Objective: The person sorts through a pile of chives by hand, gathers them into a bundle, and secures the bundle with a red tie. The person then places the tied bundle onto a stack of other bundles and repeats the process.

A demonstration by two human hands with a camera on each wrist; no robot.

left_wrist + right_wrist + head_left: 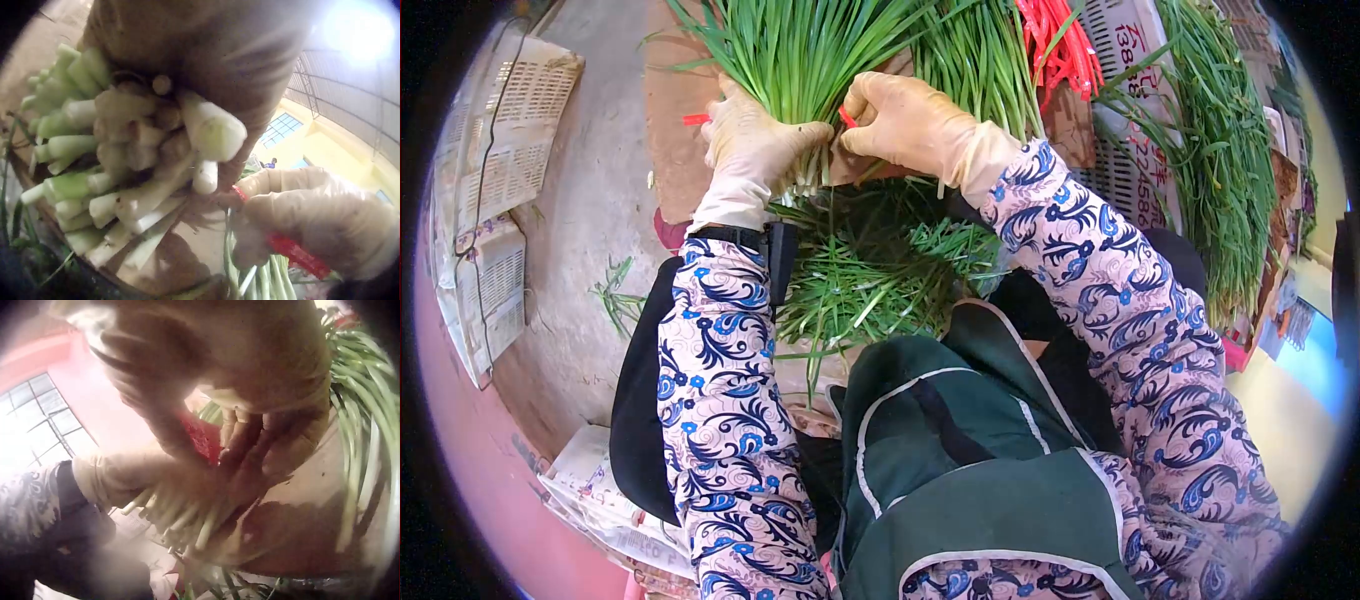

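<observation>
Stalk bundle (805, 75) fore-and-aft, leaves (820, 35) away

Head view: from my head, facing forward and down past my apron (990, 500) to my left hand (750, 140) and right hand (915, 120) at middle range. Left wrist view: very close to the stalk ends (72, 147), facing across to my right hand. Right wrist view: close in, facing across to my left sleeve (25, 503). Both wrist views share the stalk ends.

Gripped green bunch (800, 62), pinched red strip (847, 118)
</observation>
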